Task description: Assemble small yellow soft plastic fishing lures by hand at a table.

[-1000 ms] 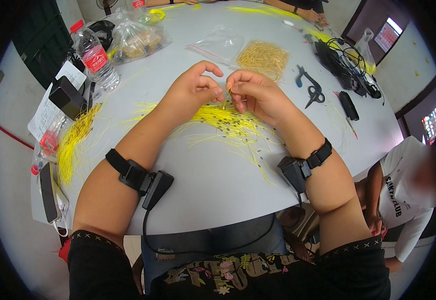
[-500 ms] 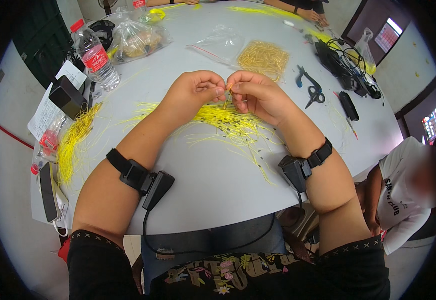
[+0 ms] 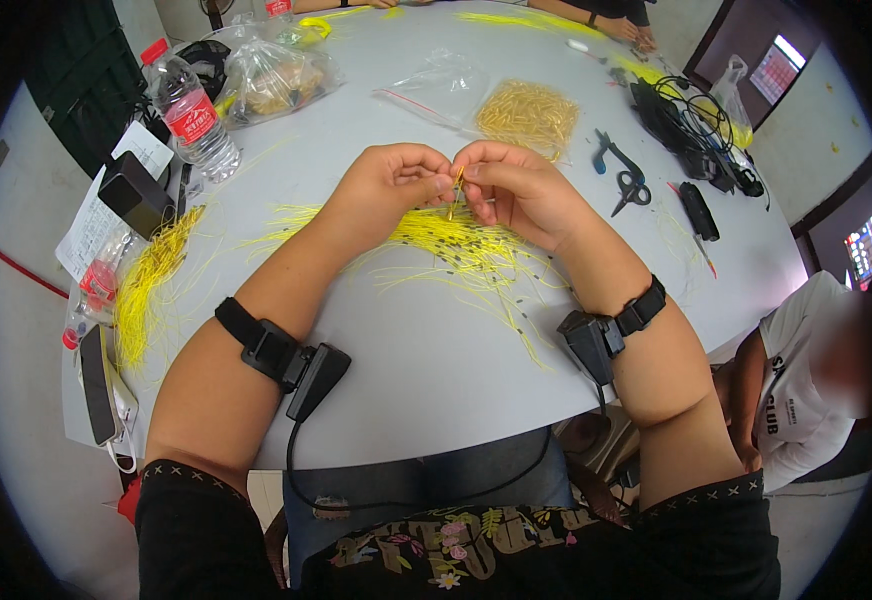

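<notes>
My left hand (image 3: 393,192) and my right hand (image 3: 518,190) meet above the middle of the table, fingertips pinched close together. Between them is a small gold-coloured piece (image 3: 459,178) on what looks like a thin yellow string; its exact shape is too small to make out. Just below and behind the hands lies a loose spread of yellow strings (image 3: 456,240) dotted with small dark bits. Beyond the right hand, a heap of small gold-coloured tubes (image 3: 528,115) sits by a clear plastic zip bag (image 3: 443,85).
Scissors (image 3: 629,180) and a black-handled tool (image 3: 698,212) lie to the right, near tangled black cables (image 3: 701,140). At left stand a water bottle (image 3: 191,115), a black box (image 3: 136,195) and a yellow string bundle (image 3: 151,285). A person (image 3: 806,390) sits at lower right.
My hands stay in nearly the same place, with the gold piece shifted slightly between the fingertips. The person at lower right has moved a little.
</notes>
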`<action>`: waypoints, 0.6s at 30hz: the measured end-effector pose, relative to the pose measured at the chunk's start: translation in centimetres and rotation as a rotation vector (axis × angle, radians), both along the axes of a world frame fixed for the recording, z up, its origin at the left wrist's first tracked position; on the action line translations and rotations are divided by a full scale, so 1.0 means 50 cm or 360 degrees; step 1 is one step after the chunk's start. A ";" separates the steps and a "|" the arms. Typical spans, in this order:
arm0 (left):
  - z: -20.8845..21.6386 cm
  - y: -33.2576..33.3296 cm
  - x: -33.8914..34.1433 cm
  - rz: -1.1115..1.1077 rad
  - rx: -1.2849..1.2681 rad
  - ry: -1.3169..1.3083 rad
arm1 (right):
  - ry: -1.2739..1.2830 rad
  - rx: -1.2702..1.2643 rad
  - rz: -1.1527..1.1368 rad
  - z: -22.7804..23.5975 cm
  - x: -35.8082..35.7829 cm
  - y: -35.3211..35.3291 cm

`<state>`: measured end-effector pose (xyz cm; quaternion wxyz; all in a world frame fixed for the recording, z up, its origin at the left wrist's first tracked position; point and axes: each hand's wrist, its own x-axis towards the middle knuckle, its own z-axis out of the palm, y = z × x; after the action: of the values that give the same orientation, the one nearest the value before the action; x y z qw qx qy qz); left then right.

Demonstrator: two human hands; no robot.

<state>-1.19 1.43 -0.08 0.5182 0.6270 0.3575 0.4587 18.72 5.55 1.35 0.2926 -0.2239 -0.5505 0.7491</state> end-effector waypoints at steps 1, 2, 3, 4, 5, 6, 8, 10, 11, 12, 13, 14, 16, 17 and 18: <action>0.000 0.000 0.000 0.0007 -0.0006 0.0001 | -0.0002 0.0005 -0.0002 0.000 0.001 0.000; -0.001 0.001 0.000 0.0009 -0.0006 0.0001 | -0.0002 0.0005 0.0000 0.001 0.002 0.000; 0.000 0.002 0.000 -0.0007 -0.0017 0.0017 | -0.0010 0.0008 -0.0024 0.000 0.002 0.000; 0.000 0.002 0.000 -0.0022 -0.0028 0.0032 | -0.0019 0.0011 -0.0049 0.000 0.002 0.001; 0.000 0.002 0.000 -0.0020 -0.0028 0.0033 | -0.0018 0.0011 -0.0048 -0.001 0.002 0.001; 0.001 0.000 0.000 -0.0032 -0.0036 0.0049 | -0.0035 0.0016 -0.0064 -0.001 0.002 0.002; 0.001 0.000 0.001 -0.0044 -0.0044 0.0066 | -0.0051 0.0021 -0.0082 -0.001 0.003 0.002; 0.001 -0.001 0.002 -0.0032 -0.0073 0.0053 | -0.0077 0.0050 -0.0075 0.004 0.004 -0.001; 0.001 -0.001 0.002 -0.0030 -0.0073 0.0052 | -0.0078 0.0050 -0.0074 0.005 0.005 -0.002; 0.002 -0.001 0.002 -0.0028 -0.0078 0.0040 | -0.0080 0.0050 -0.0082 0.006 0.005 -0.003; 0.003 -0.001 0.002 -0.0025 -0.0082 0.0027 | -0.0082 0.0049 -0.0090 0.006 0.004 -0.003; 0.004 -0.002 0.002 -0.0025 -0.0082 0.0028 | -0.0082 0.0050 -0.0090 0.006 0.004 -0.003; 0.006 -0.004 0.003 -0.0029 -0.0091 0.0017 | -0.0092 0.0053 -0.0104 0.004 0.005 -0.002; 0.005 -0.003 0.004 -0.0029 -0.0091 0.0016 | -0.0093 0.0053 -0.0103 0.003 0.006 -0.001; 0.004 -0.002 0.003 -0.0036 -0.0072 0.0016 | -0.0100 0.0050 -0.0102 0.003 0.006 0.000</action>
<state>-1.05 1.31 0.14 0.5357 0.6215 0.3631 0.4416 19.01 5.53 1.51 0.3025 -0.2601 -0.5638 0.7232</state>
